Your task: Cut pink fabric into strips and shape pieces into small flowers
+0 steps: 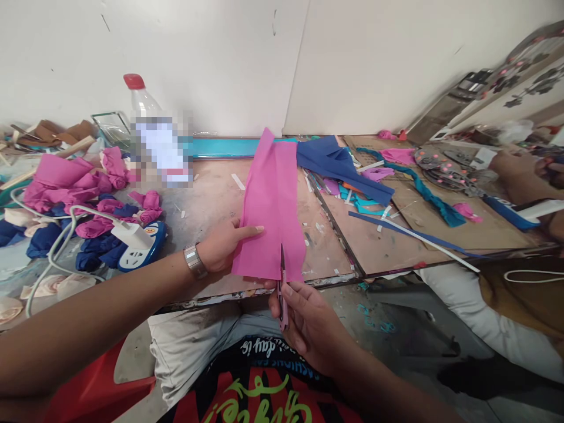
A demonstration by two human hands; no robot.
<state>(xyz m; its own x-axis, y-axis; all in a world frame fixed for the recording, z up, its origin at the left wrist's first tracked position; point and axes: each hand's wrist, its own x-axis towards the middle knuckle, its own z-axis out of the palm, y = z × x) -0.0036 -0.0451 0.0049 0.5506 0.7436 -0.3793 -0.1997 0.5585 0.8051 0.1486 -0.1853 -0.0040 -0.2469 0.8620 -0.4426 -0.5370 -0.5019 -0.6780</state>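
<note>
A long pink strip of fabric [268,200] is held out over the front of the table, its far end rising to a point. My left hand [224,244] pinches its left edge, thumb on top and fingers underneath. In my right hand [304,311] is a pair of scissors [282,294] with pinkish handles. The blades reach up into the near edge of the pink fabric, right of its middle. Beyond the strip lies a folded dark blue fabric piece [339,167].
Pink and blue fabric rosettes [94,205], a power strip [141,249] with a charger and a red-capped bottle [143,97] are on the left. A thin white stick [427,244] and teal fabric [434,194] lie right. Another person's hand [513,170] is at far right.
</note>
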